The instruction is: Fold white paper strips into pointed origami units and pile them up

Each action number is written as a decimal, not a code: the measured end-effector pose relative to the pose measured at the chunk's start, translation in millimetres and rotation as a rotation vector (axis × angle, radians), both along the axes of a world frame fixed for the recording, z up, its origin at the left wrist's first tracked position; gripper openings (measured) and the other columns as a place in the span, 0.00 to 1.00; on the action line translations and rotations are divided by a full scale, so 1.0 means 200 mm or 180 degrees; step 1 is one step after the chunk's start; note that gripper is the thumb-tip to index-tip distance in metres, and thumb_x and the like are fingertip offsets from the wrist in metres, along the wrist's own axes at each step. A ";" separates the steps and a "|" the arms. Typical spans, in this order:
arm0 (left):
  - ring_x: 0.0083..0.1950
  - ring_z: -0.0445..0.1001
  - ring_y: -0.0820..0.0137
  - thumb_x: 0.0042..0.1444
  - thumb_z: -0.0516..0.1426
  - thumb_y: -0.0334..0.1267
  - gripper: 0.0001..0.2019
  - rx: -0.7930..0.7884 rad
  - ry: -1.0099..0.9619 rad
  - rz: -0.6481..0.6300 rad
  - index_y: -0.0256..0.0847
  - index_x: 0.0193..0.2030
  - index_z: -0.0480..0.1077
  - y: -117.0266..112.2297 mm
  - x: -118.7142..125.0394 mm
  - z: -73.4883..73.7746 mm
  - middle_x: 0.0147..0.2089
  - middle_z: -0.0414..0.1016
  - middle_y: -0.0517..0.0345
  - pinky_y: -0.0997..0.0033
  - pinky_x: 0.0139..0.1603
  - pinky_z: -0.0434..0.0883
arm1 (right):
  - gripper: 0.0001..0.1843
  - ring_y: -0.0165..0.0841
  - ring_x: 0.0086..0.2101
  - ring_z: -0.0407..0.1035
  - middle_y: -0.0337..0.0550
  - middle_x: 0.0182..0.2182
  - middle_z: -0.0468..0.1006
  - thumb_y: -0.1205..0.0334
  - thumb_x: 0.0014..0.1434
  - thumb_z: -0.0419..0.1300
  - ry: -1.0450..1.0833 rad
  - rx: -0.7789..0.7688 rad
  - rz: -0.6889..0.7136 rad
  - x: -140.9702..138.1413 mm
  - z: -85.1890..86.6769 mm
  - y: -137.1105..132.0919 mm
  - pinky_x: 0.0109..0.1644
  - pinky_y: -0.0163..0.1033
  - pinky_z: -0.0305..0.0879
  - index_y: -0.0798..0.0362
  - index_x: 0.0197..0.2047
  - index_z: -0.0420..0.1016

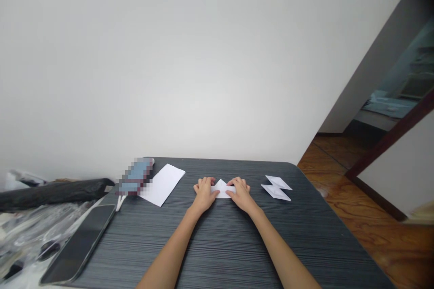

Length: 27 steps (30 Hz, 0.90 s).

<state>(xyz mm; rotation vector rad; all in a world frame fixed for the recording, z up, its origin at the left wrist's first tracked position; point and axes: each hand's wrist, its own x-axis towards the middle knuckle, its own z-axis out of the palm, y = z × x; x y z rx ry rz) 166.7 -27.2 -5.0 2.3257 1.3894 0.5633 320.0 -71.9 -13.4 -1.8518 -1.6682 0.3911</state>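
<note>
A small folded piece of white paper (222, 188) lies on the dark table between my hands, its pointed top facing the wall. My left hand (205, 192) grips its left end, thumb in front and fingers curled behind. At the right end my right hand (240, 193) pinches it the same way. Parts of the paper are covered by my fingers. To the right rest two folded white paper pieces, a rear one (278, 182) and a front one (276, 192), close together.
White paper sheets (164, 184) lie left of my hands, partly beside a blurred-out device (135, 176) with a white cable (120, 202). A dark phone (81, 241) sits at the table's left edge. Beyond it are plastic bags (44, 230) and a black rolled item (54, 194). The wall stands behind.
</note>
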 end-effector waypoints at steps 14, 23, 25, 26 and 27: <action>0.40 0.65 0.71 0.50 0.49 0.32 0.06 0.0261 -0.0811 -0.0386 0.41 0.36 0.60 -0.03 -0.01 0.08 0.36 0.67 0.60 0.67 0.45 0.54 | 0.13 0.33 0.38 0.63 0.42 0.35 0.71 0.72 0.51 0.49 -0.0243 0.0875 0.0282 -0.01 0.10 -0.08 0.43 0.40 0.46 0.52 0.41 0.61; 0.43 0.63 0.70 0.50 0.47 0.29 0.07 0.0865 -0.0365 -0.0681 0.40 0.33 0.64 -0.10 -0.05 0.13 0.36 0.66 0.59 0.66 0.45 0.50 | 0.18 0.37 0.42 0.61 0.47 0.41 0.68 0.72 0.52 0.49 -0.0881 0.1125 0.0708 -0.04 0.15 -0.15 0.44 0.42 0.52 0.52 0.47 0.61; 0.42 0.63 0.69 0.49 0.47 0.29 0.08 0.0788 -0.0406 -0.0677 0.40 0.35 0.63 -0.10 -0.05 0.12 0.35 0.66 0.59 0.66 0.44 0.51 | 0.20 0.36 0.41 0.62 0.47 0.41 0.68 0.71 0.53 0.49 -0.0776 0.1134 0.0850 -0.04 0.14 -0.15 0.44 0.41 0.55 0.53 0.51 0.57; 0.42 0.63 0.69 0.49 0.48 0.29 0.09 0.0725 -0.0456 -0.0690 0.41 0.37 0.63 -0.10 -0.05 0.12 0.35 0.66 0.59 0.66 0.44 0.52 | 0.21 0.35 0.41 0.62 0.47 0.42 0.67 0.71 0.54 0.48 -0.0703 0.1144 0.0932 -0.03 0.13 -0.15 0.44 0.41 0.57 0.52 0.51 0.56; 0.41 0.64 0.70 0.48 0.48 0.29 0.11 0.0652 -0.0525 -0.0705 0.41 0.39 0.62 -0.09 -0.06 0.12 0.36 0.66 0.59 0.66 0.44 0.53 | 0.21 0.34 0.41 0.63 0.46 0.42 0.67 0.71 0.54 0.48 -0.0625 0.1154 0.1010 -0.03 0.13 -0.15 0.44 0.40 0.58 0.52 0.52 0.56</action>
